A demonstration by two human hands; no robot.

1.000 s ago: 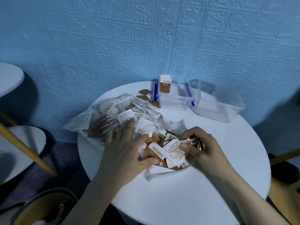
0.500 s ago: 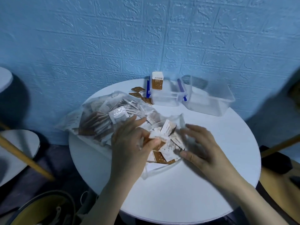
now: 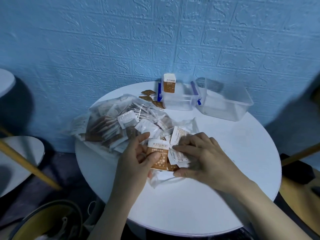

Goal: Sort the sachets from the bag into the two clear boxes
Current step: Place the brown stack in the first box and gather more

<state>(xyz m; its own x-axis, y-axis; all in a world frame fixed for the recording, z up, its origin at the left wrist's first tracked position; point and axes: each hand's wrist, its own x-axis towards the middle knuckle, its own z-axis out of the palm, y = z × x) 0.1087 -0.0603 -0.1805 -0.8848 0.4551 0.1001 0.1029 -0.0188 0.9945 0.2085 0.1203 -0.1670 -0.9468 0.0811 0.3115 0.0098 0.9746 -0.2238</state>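
Observation:
A clear plastic bag [image 3: 110, 118] full of brown and white sachets lies on the left half of the round white table [image 3: 225, 196]. My left hand [image 3: 136, 163] holds a brown-and-white sachet [image 3: 158, 153] by its lower part, thumb across it. My right hand [image 3: 202, 158] rests on the loose sachets [image 3: 178, 135] at the bag's mouth, fingers curled among them; its grip is blurred. At the back stand two clear boxes: the left one [image 3: 178, 103] with blue clips holds upright brown sachets [image 3: 169, 84], the right one [image 3: 225, 101] looks empty.
A few brown sachets [image 3: 149, 96] lie on the table left of the clipped box. The blue brick-pattern wall [image 3: 155, 40] is close behind the boxes. Wooden legs and other white tabletops [image 3: 19, 158] stand to the left, a yellow-rimmed bin [image 3: 43, 222] at lower left.
My left hand has lifted one brown-and-white sachet out of the pile and turned its printed face up. My right hand has shifted left onto the loose sachets.

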